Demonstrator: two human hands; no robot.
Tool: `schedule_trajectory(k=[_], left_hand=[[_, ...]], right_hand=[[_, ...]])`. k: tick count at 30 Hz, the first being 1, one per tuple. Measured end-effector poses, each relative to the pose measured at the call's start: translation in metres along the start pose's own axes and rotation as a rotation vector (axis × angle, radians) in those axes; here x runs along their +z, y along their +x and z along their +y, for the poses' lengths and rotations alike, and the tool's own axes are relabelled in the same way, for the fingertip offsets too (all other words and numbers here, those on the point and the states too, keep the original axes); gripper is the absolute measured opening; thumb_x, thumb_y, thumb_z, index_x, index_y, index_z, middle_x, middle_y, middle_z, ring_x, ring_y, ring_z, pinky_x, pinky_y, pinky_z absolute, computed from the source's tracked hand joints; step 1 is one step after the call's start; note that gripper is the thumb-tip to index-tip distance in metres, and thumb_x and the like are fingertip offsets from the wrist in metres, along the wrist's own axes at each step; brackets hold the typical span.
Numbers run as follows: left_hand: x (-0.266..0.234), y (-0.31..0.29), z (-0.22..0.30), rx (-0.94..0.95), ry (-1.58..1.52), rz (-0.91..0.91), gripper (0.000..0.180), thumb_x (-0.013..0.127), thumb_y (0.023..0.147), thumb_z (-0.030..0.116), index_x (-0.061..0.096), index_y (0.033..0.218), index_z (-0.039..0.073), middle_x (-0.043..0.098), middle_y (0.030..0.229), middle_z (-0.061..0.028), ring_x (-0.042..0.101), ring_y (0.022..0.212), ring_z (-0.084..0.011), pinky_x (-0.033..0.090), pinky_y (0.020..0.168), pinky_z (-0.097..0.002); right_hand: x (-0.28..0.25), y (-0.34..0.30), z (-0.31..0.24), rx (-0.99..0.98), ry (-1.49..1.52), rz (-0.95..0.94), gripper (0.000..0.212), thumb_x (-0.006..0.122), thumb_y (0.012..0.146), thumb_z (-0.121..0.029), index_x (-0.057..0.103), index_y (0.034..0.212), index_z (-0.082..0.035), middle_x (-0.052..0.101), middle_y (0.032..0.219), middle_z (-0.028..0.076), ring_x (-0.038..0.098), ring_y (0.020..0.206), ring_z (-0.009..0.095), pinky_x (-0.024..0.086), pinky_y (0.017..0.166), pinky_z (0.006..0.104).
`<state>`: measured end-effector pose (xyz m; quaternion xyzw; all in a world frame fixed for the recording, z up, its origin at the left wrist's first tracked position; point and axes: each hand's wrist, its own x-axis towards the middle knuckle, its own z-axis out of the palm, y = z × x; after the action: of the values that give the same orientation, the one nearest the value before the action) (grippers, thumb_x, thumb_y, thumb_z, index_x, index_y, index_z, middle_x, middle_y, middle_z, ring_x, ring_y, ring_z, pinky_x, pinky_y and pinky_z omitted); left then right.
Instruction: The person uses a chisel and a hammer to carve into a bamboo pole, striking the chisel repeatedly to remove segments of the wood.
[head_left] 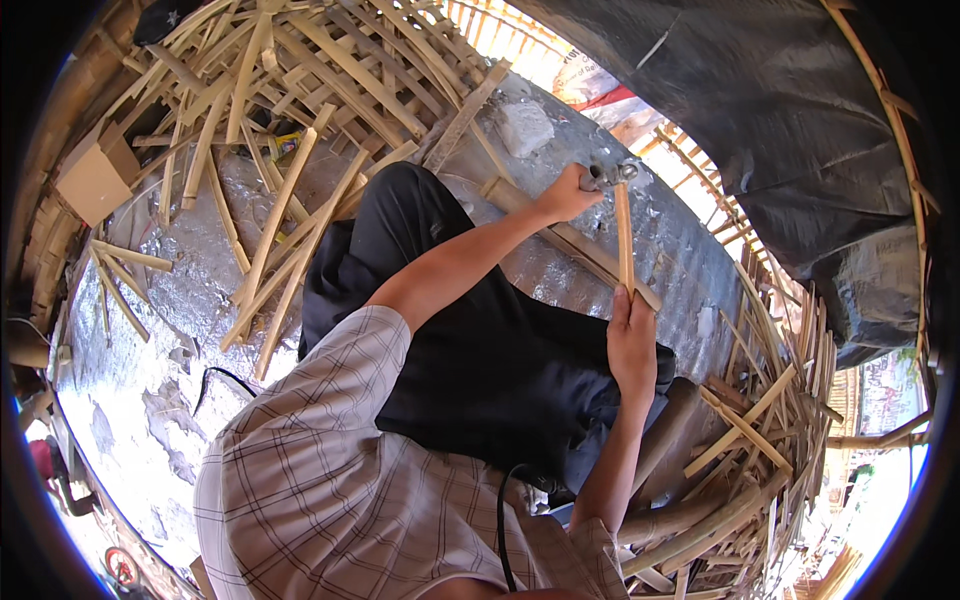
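Note:
Out over the ground in front of me, my left hand point(570, 194) is closed on a grey, rounded metal piece point(594, 179). Its kind is hard to make out. My right hand point(632, 340), nearer my right knee, grips the lower end of a slim tan wooden stick point(624, 235), with the thumb laid along it. The stick points away from me, and its far end meets a shiny metal part point(628, 171) beside my left fingers. Whether the stick is fixed to the metal cannot be seen.
A thick bamboo pole point(585, 252) lies behind the stick. Bamboo strips pile up at the far left point(330, 60) and right point(765, 430). A cardboard box point(98, 178) stands left, and a pale block point(524, 130) lies ahead. Dark sheeting point(750, 80) hangs at upper right.

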<state>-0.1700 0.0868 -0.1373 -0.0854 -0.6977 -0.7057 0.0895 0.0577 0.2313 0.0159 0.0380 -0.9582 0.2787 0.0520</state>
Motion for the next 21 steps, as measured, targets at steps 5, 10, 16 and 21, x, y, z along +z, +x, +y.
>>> schedule_trajectory(k=[5,10,16,21], left_hand=[[0.002,0.003,-0.004,-0.034,-0.037,-0.014,0.05,0.079,0.084,0.024,0.048,0.112,-0.003,0.059,0.096,-0.0126,0.059,0.09,-0.0189,0.049,0.081,-0.0359],[0.002,0.003,0.0,-0.04,-0.056,-0.013,0.042,0.078,0.084,0.019,0.049,0.104,-0.003,0.059,0.085,-0.0094,0.059,0.077,-0.0147,0.049,0.068,-0.0343],[0.002,0.011,-0.002,0.002,-0.066,-0.082,0.042,0.075,0.085,0.013,0.044,0.108,-0.002,0.058,0.078,-0.0055,0.057,0.064,-0.0102,0.046,0.054,-0.0307],[-0.005,0.017,-0.012,0.051,-0.085,-0.164,0.031,0.074,0.085,0.011,0.05,0.103,0.004,0.058,0.075,-0.0033,0.055,0.06,-0.0096,0.043,0.05,-0.0304]], right_hand=[[-0.006,0.013,0.024,-0.048,0.169,0.055,0.04,0.049,0.108,-0.027,0.052,0.077,-0.002,0.042,0.058,0.0,0.041,0.049,0.008,0.033,0.047,0.0305],[-0.021,0.011,0.009,0.046,0.12,0.004,0.033,0.052,0.106,-0.025,0.056,0.088,0.003,0.05,0.069,0.016,0.048,0.063,0.03,0.039,0.06,0.0421],[-0.026,0.016,0.006,-0.012,0.099,0.056,0.033,0.053,0.106,-0.024,0.057,0.089,0.005,0.05,0.068,0.021,0.045,0.062,0.035,0.038,0.061,0.0444],[-0.044,0.016,-0.017,-0.003,0.18,0.134,0.041,0.05,0.108,-0.03,0.055,0.081,0.0,0.041,0.061,-0.002,0.037,0.056,0.007,0.031,0.05,0.0291]])
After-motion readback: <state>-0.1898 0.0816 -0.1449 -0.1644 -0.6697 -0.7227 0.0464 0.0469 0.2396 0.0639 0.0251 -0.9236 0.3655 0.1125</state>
